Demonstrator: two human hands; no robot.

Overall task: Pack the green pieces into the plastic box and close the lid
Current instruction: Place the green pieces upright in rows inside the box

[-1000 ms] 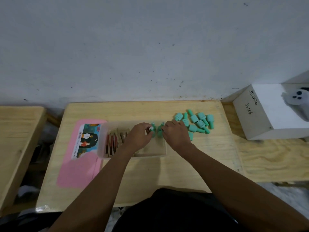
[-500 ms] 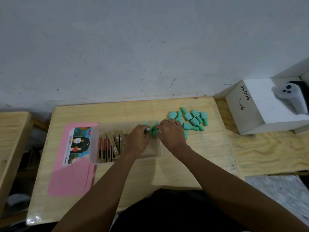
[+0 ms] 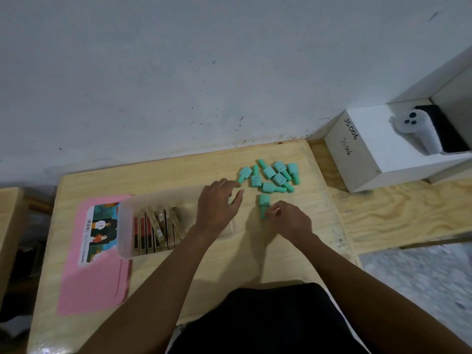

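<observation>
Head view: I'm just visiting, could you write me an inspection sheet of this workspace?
Surface: light wooden table.
Job's things: clear plastic box, lid off; pink flat lid lying left of it; green plastic pieces piled loose to its right; lone green piece nearer.
Clutter: brown flat packs standing in the box's left part.
Fingers: left hand open over the box's right end; right hand pinches the lone green piece's narrow end.
Cables: nothing seen.
Surroundings: white box marked JS006 at right, white controller on it; second wooden table at left.
</observation>
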